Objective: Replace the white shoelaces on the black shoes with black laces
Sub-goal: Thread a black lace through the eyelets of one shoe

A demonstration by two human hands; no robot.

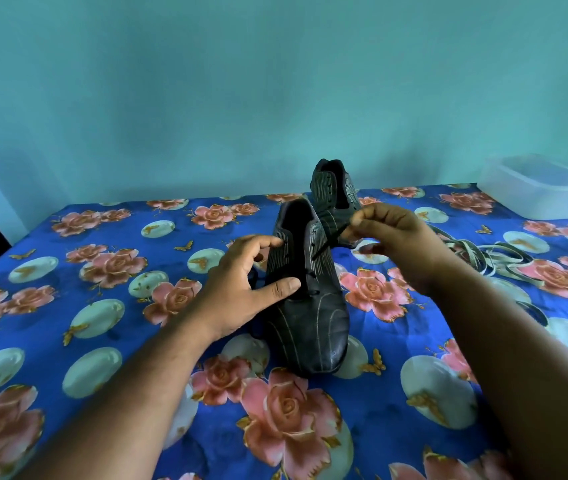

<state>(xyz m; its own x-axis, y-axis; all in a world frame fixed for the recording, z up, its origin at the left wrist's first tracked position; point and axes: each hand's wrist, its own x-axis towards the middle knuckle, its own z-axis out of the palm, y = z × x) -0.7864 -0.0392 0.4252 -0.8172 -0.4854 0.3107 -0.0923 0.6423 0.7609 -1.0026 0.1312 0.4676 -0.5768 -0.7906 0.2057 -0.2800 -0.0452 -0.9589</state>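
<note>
Two hands are working the near black shoe point(307, 306) mid-bed: our left hand point(241, 285) is bracing its side with relaxed fingers while our right hand point(393, 244) is pinching the black lace point(327, 245), which we should be drawing taut and flat.

floral cloth point(102, 341), shoes point(310, 317), white laces point(497, 258), tub point(539, 192)
</note>
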